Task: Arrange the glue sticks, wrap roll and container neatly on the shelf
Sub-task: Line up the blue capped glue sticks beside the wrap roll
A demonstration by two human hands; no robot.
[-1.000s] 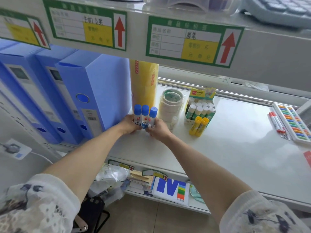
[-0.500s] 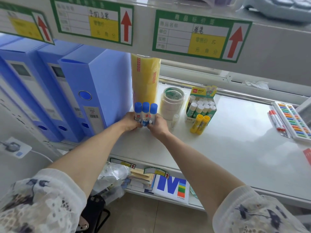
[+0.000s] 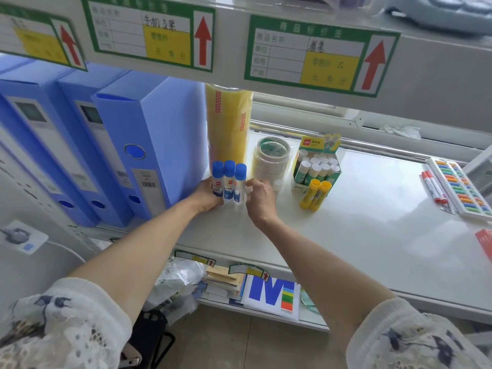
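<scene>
Three blue-capped glue sticks [image 3: 229, 182] stand upright in a row on the white shelf [image 3: 372, 225], in front of a tall yellow wrap roll [image 3: 229, 123]. My left hand [image 3: 206, 195] grips them from the left side. My right hand [image 3: 259, 199] hovers just right of them, fingers curled and a little apart from the last stick. A clear round container [image 3: 271, 158] stands right of the roll. Beside it sits a green box of glue sticks [image 3: 316, 167], with two yellow-capped glue sticks [image 3: 315, 195] leaning in front. A small clear-capped stick [image 3: 277, 186] is partly hidden behind my right hand.
Blue file boxes [image 3: 149, 145] stand close on the left, touching the roll. A paint set [image 3: 460, 190] and red markers [image 3: 432, 187] lie at the far right. The labelled upper shelf edge [image 3: 306, 54] hangs low overhead. Papers fill the shelf below.
My right hand has come off the blue-capped sticks and drawn slightly right. The three sticks now stand straighter and closer together. My left hand has stayed on them.
</scene>
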